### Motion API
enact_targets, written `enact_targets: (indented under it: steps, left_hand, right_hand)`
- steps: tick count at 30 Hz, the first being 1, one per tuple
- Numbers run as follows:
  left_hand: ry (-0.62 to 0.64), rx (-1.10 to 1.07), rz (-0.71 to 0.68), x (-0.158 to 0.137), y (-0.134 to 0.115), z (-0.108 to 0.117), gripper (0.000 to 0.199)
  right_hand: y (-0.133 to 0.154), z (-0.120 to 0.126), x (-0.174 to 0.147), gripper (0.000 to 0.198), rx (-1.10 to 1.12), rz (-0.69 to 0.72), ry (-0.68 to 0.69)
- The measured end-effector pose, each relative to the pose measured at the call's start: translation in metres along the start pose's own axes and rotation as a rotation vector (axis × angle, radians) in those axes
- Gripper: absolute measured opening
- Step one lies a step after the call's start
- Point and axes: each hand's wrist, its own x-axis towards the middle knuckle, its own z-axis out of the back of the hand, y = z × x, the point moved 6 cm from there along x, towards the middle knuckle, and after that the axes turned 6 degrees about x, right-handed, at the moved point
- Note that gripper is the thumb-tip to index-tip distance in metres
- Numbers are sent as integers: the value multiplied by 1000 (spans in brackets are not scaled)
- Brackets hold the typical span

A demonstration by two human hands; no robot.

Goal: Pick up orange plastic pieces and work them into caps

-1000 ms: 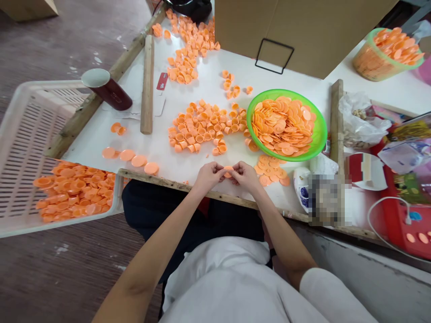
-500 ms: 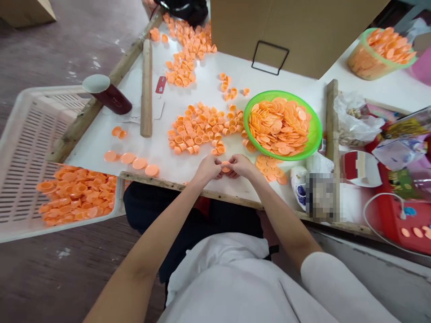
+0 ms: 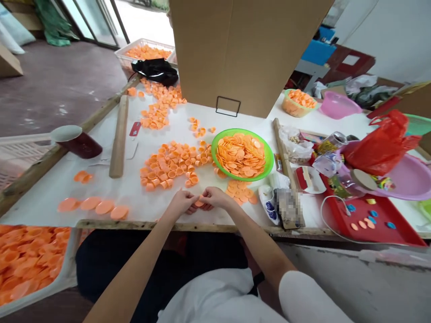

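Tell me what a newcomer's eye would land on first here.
Orange dominates: a green bowl heaped with flat orange discs sits mid-table, with a spread of small orange cups to its left. At the near edge, the left hand and right hand pinch one orange piece between them. A tall cardboard box stands behind the bowl.

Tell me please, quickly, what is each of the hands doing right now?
Left hand: closed, pinching the small orange piece.
Right hand: closed, pinching the same piece from the other side.

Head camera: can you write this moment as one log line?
left hand + right hand: pinching orange piece | green bowl: orange discs | table: loose cups
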Motion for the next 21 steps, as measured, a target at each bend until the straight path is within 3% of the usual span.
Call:
enact_targets:
  steps: [5,10,16,21]
  left_hand:
    - [-7,94,38,-12,-10,2,31]
    - [-57,156,108,-30,-38,9,24]
    - [-88,108,32,-36,-46,3,21]
    - [-95,137,-43,-22,-25,-4,21]
  right_hand:
    - [8,-8,4,16,-16,-122,61]
    - [30,-15,-6,18,-69,-248,90]
    - [31,-8,-21,24,-42,-20,-3]
    - [22,-1,-18,33,-530,87,-245]
